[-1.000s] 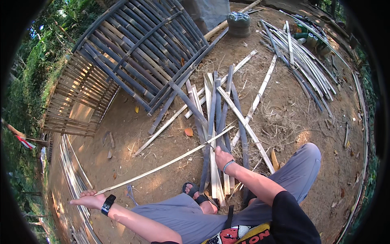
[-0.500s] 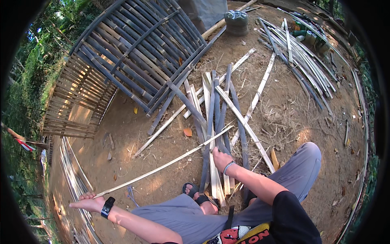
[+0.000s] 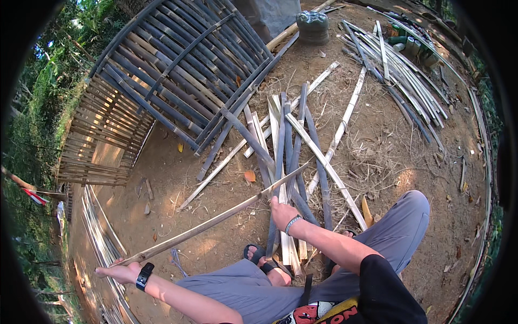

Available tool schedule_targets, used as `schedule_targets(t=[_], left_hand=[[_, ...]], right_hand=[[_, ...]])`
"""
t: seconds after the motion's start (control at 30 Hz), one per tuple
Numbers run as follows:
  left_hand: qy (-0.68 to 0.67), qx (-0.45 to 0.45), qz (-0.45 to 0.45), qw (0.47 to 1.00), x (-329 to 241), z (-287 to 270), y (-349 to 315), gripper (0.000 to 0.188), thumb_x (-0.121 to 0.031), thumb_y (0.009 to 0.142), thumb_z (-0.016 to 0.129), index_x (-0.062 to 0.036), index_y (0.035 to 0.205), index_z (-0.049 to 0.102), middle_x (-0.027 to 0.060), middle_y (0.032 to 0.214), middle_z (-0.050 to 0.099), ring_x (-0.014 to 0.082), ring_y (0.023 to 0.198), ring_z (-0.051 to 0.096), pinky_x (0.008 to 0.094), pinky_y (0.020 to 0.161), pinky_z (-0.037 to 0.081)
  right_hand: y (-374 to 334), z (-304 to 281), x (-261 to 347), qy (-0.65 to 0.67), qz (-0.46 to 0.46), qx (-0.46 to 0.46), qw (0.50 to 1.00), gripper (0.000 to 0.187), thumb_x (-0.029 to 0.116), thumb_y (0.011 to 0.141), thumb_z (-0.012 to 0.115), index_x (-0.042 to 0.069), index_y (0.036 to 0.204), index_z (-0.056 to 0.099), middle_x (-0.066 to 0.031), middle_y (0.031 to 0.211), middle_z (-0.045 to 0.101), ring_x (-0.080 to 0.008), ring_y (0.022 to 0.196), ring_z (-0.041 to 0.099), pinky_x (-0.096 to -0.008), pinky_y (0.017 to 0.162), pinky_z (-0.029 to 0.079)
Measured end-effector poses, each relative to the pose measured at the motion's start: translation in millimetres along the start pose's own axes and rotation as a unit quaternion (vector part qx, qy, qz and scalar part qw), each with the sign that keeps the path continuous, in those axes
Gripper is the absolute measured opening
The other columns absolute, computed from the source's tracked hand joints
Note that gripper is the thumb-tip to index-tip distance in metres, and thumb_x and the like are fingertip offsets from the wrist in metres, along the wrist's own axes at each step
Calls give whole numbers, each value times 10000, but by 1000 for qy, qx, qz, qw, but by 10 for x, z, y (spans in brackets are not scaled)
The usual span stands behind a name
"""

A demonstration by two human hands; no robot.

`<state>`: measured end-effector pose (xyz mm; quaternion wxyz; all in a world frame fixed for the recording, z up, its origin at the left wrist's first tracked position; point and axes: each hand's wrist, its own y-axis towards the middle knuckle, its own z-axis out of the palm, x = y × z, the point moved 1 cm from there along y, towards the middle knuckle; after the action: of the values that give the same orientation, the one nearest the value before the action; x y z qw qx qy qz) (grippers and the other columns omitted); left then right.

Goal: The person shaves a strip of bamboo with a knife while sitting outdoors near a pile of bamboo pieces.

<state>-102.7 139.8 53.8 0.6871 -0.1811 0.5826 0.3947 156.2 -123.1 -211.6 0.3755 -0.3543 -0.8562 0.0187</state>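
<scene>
A long bamboo strip [image 3: 216, 219] slants across the space in front of me, its brownish face showing. My left hand [image 3: 120, 272], wearing a black watch, holds the strip's near-left end, with some fingers stretched out beneath it. My right hand [image 3: 284, 215], with a bracelet at the wrist, is closed just below the strip's far part. Whatever it may grip is hidden by the fingers. Beneath it lies a crossed pile of dark and pale bamboo slats [image 3: 290, 135], reaching down to my sandalled foot [image 3: 276, 275].
A dark bamboo slatted frame [image 3: 178, 70] stands at the far left beside a paler slatted panel [image 3: 105, 129]. Bundles of strips lie at the left [image 3: 96, 227] and far right [image 3: 410, 81]. Fibre shavings [image 3: 372, 156] litter the soil. A large plastic container [image 3: 313, 29] stands at the back.
The strip has rolled from its pale face to its brownish face. My right hand has shifted slightly left. My left hand's fingers have moved about the strip's end.
</scene>
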Motion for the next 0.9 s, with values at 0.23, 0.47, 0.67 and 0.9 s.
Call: schedule_targets(t=[0.23,0.47,0.67,0.9], left_hand=[[-39,30,9,999,-100,-17,-53,556,-583,897,479,-55,723,463,47,648,440,174,652,465,356,725,431],[-83,32,28,996,-165,10,-133,513,-515,919,497,-116,615,391,39,602,445,161,601,465,334,666,431],[-90,39,38,994,-220,-46,-174,498,-554,902,504,-114,703,383,16,654,407,129,565,434,250,549,374],[-115,54,11,992,-396,-36,-380,512,-587,881,515,-126,702,382,16,609,399,131,560,422,285,589,382]], right_hand=[[-15,-83,-385,7,70,-5,998,152,55,891,370,-56,980,424,-310,828,633,-440,791,650,-493,687,536],[-98,-91,-454,21,30,-14,999,198,34,809,479,-61,967,406,-303,750,624,-453,736,642,-501,651,527],[-549,-237,635,57,-77,66,993,223,41,807,480,-67,972,377,-304,701,613,-445,710,643,-493,625,527],[-861,-492,1487,26,-169,114,979,109,29,863,410,-41,943,391,-266,678,625,-400,667,665,-467,591,546]])
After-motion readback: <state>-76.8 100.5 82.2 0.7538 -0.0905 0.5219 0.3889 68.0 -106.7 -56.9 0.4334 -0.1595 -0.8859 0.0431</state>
